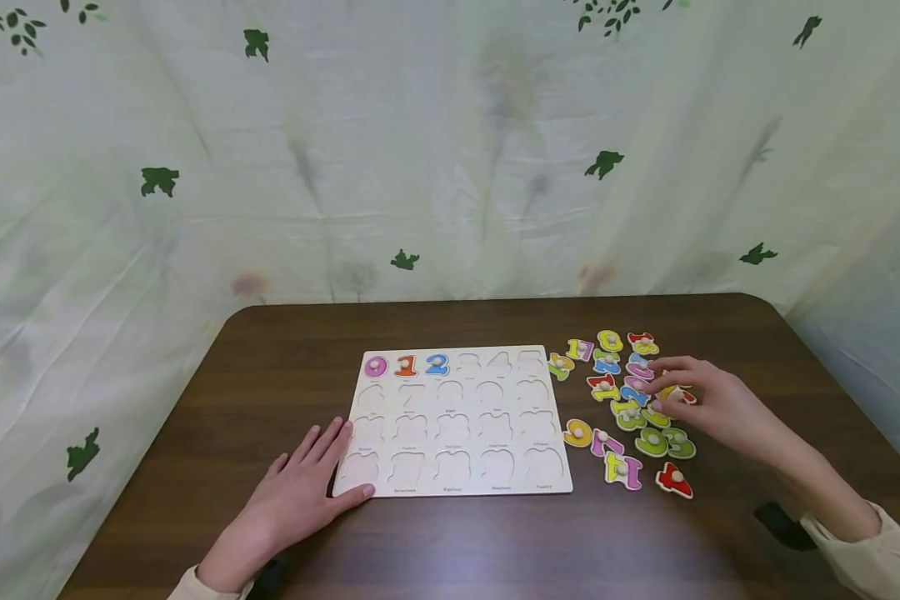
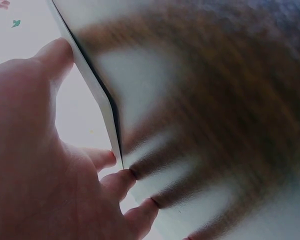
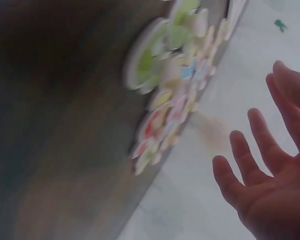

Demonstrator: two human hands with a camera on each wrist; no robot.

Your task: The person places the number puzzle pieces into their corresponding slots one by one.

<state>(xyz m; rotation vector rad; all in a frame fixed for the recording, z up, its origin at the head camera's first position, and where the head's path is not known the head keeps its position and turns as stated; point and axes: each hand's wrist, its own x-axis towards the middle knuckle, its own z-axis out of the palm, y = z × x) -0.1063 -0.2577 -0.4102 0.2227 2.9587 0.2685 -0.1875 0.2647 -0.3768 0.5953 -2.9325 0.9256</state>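
A white number puzzle board (image 1: 561,483) lies on the table, with a purple 0 (image 1: 369,367), an orange 1 (image 1: 406,366) and a blue 2 (image 1: 438,371) in its top row recesses. My left hand (image 1: 296,487) rests at the board's near left corner, thumb on the near edge and fingers extended along the left side. Over the loose number pieces to the right, my right hand (image 1: 720,408) hovers with fingers loosely bent. In the right wrist view that hand (image 3: 275,185) holds nothing, and the colourful pieces (image 3: 150,65) are blurred. Its fingers partly cover several pieces in the head view.
Near the board's right edge lie an orange round-topped piece (image 1: 577,432) and a pink piece (image 1: 605,442). A red piece (image 1: 674,481) is closest to me. The brown table (image 1: 450,550) ends at a pale leaf-patterned curtain (image 1: 450,167).
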